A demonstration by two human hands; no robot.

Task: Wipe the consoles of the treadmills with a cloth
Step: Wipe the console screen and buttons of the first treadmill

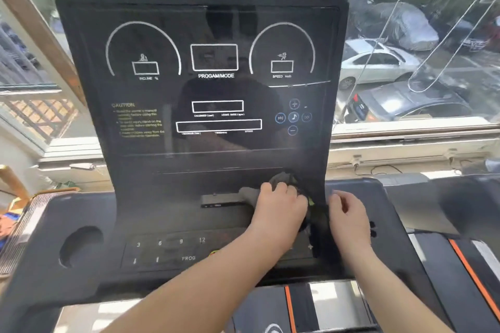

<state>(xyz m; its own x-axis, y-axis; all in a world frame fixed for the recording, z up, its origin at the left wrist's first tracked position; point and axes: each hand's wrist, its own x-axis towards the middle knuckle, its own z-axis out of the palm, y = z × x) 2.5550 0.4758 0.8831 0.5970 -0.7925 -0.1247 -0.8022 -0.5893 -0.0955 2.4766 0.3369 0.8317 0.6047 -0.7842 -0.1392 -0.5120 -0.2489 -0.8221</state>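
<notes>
One cloth [286, 177] on console [189, 89], clutched by left hand [278, 208] fingers; right hand [350, 216] grip unclear.

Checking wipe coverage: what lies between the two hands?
Head view: between the left hand and right hand lie part of the bunched dark cloth and the console's right edge.

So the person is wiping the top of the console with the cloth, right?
Not the top. In the head view the left hand holds the cloth low on the console, near its right edge, well below the PROGAM/MODE box.
</notes>
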